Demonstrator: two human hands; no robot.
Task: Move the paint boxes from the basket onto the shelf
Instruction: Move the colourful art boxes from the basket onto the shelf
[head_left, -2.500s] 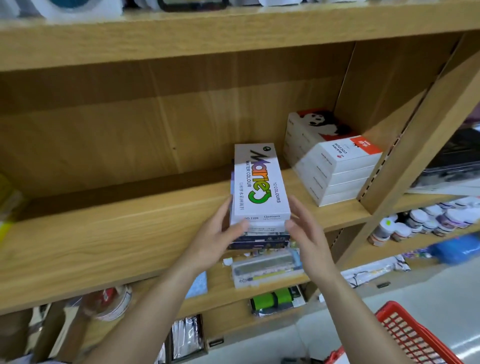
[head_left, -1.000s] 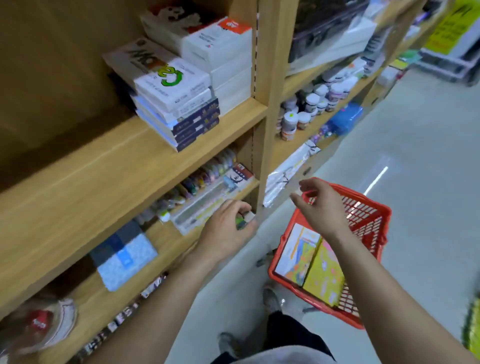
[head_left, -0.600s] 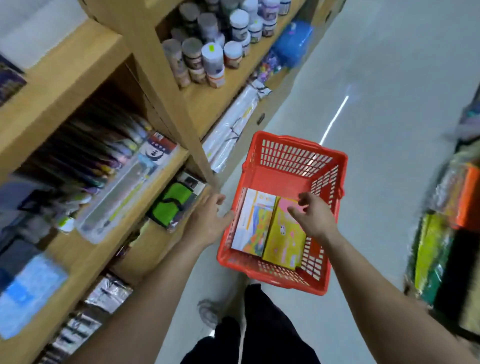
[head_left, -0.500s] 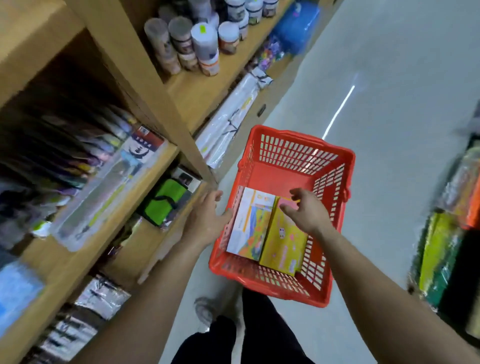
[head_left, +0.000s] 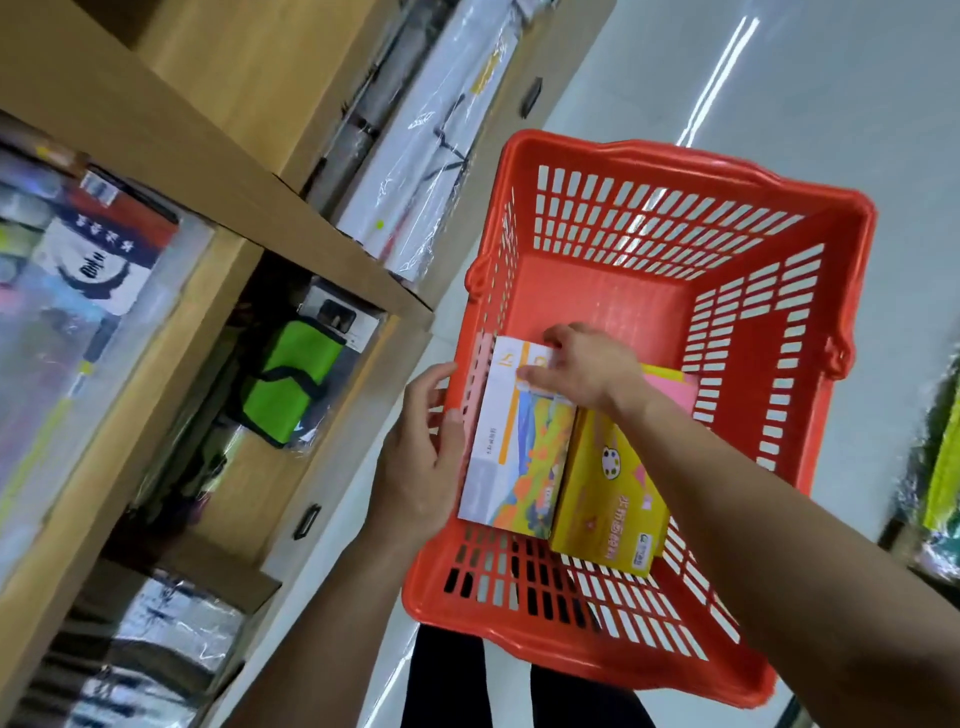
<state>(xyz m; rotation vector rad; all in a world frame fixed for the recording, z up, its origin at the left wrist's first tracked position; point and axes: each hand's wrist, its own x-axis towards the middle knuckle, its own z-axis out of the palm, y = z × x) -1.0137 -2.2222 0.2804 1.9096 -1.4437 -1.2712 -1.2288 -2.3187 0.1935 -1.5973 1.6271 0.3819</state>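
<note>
A red plastic basket (head_left: 769, 291) stands on the floor below me. Inside lie a white paint box with a colourful picture (head_left: 519, 457) and a yellow paint box (head_left: 613, 499) side by side, with a pink box edge (head_left: 672, 387) behind. My right hand (head_left: 576, 364) grips the far end of the white box. My left hand (head_left: 421, 457) presses flat against the white box's left side, over the basket's left wall. The wooden shelf (head_left: 171, 156) rises on the left.
The lower shelves hold a green pouch in plastic (head_left: 288, 384), a clear packet with a red and white label (head_left: 93, 249) and wrapped long items (head_left: 415, 140). My legs (head_left: 519, 691) show under the basket. Grey floor lies to the right.
My view has dropped from the shelf down to the basket. Both hands came down from the stacked boxes; the right hand closed on the white box's far end and the left reached its side.
</note>
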